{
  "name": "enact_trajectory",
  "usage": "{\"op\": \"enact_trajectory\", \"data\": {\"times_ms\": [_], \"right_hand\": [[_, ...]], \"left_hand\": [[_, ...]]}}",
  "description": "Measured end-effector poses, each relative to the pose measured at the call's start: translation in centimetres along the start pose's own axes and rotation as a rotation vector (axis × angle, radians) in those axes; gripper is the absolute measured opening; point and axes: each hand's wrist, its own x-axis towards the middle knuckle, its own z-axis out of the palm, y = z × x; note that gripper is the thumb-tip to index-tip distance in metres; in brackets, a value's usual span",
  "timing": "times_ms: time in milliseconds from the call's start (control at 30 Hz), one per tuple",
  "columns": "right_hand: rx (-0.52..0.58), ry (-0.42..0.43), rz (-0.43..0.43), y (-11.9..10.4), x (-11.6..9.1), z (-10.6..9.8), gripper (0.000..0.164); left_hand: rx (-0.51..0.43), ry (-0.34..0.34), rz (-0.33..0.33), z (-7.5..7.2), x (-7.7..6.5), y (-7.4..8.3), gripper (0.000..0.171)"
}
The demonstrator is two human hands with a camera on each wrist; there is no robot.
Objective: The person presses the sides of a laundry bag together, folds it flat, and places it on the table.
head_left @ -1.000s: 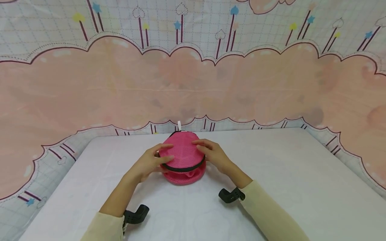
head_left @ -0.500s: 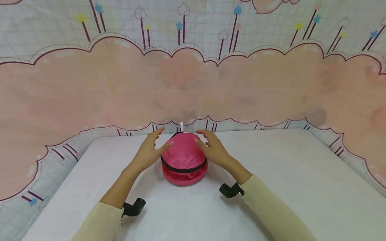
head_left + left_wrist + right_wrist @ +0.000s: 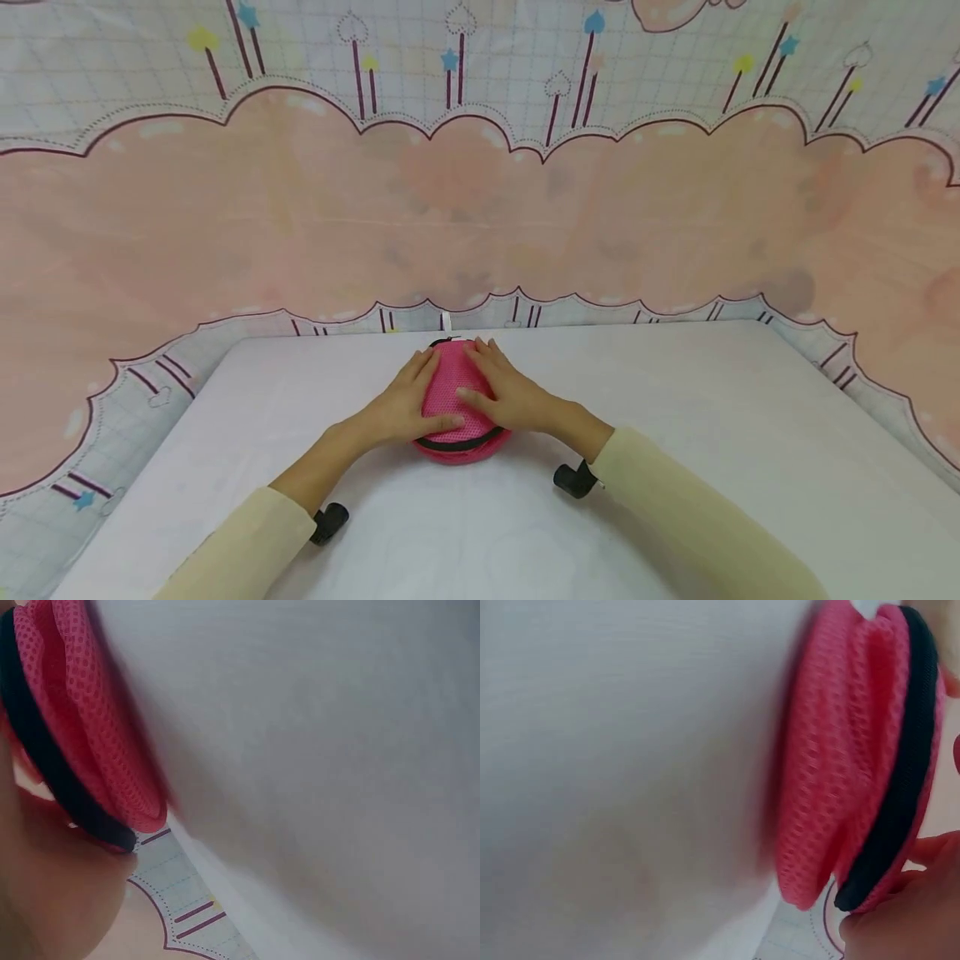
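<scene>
A round pink mesh laundry bag (image 3: 452, 385) lies on the white table, with a black zipper (image 3: 459, 445) around its side. My left hand (image 3: 399, 407) rests on the bag's left side, fingers extended over the top and thumb toward the front. From the right, my right hand (image 3: 516, 400) lies on the mesh in the same way, its fingers spread. In the left wrist view, the bag's folded mesh side (image 3: 112, 750) sags below the zipper band. The right wrist view shows the zipper band (image 3: 909, 765) and fingers at the bag's far edge. The bag's underside is hidden.
The white tabletop (image 3: 675, 400) spreads around the bag. Behind it hangs a peach and white patterned cloth (image 3: 337, 225). A small white tag (image 3: 447, 322) stands up at the bag's back. Black wrist cameras (image 3: 574, 481) sit below both hands.
Both hands lifted and spread apart beside the bag, then came down onto its top. The bag now looks lower and more flattened under them.
</scene>
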Motion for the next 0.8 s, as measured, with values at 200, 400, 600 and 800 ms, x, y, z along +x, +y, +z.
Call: {"op": "enact_trajectory", "data": {"times_ms": [200,400,600,800], "right_hand": [[-0.156,-0.026,-0.034,0.5,-0.3,1.2,0.074],[-0.176,-0.046,-0.022,0.8,-0.4,1.5,0.073],[-0.229,-0.079,-0.013,0.9,-0.1,1.7,0.074],[-0.227,-0.082,0.000,1.1,-0.4,1.9,0.074]], "left_hand": [[0.040,-0.002,0.013,0.5,-0.1,0.0,0.104],[0.088,-0.004,0.002,0.6,-0.3,0.2,0.106],[0.147,-0.026,0.038,0.9,-0.6,0.4,0.109],[0.150,-0.037,0.053,1.3,-0.6,0.4,0.110]]}}
